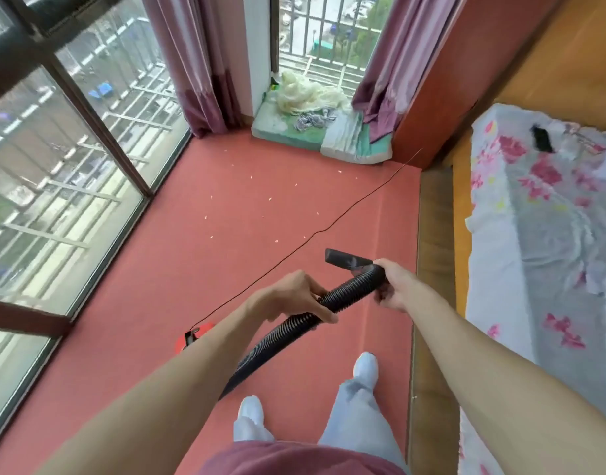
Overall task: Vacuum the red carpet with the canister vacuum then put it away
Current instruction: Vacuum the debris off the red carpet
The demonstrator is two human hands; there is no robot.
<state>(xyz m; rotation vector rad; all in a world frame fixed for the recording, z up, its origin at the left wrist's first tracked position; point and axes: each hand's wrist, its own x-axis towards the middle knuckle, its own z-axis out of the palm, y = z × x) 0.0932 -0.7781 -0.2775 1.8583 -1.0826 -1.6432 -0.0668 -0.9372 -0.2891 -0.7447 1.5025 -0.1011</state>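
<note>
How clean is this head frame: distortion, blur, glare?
Head view: wide-angle lens bows the window frame; soft even daylight, no hard shadows on the red carpet; left hand, right hand and hose are sharp; the bedspread looks smeared.

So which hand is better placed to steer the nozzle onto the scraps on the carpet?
Right. The right hand grips the hose just behind the nozzle, so it likely steers the tip; the left hand holds the hose further back.

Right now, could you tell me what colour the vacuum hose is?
The hose is ribbed black, best seen in the head view.
</note>
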